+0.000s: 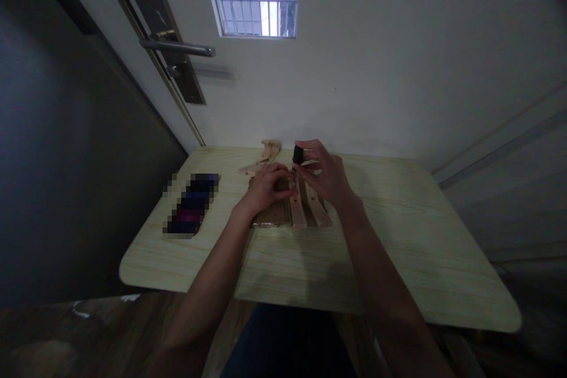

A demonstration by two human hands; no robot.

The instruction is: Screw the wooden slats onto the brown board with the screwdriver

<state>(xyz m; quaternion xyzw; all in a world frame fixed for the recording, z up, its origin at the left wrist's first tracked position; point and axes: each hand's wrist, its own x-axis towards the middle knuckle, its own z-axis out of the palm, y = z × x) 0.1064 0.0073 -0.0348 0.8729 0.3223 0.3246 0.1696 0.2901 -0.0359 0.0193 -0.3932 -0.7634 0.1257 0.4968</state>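
My right hand is closed on a short black-handled screwdriver, held upright with its thin metal end pointing down. Beneath it lies a light wooden strip with small dark holes. My left hand reaches in from the left, thumb and fingers bent in a pinch around the metal end, above the strip. What sits between its fingertips is too small to make out. A second wooden strip lies just right of the first. Both rest on a piece of brown cardboard, partly hidden by my left hand.
More pale wooden pieces lie behind my left hand, near the door. A dark, pixelated flat object lies on the left of the light wood-grain table. The door's metal handle juts out at upper left.
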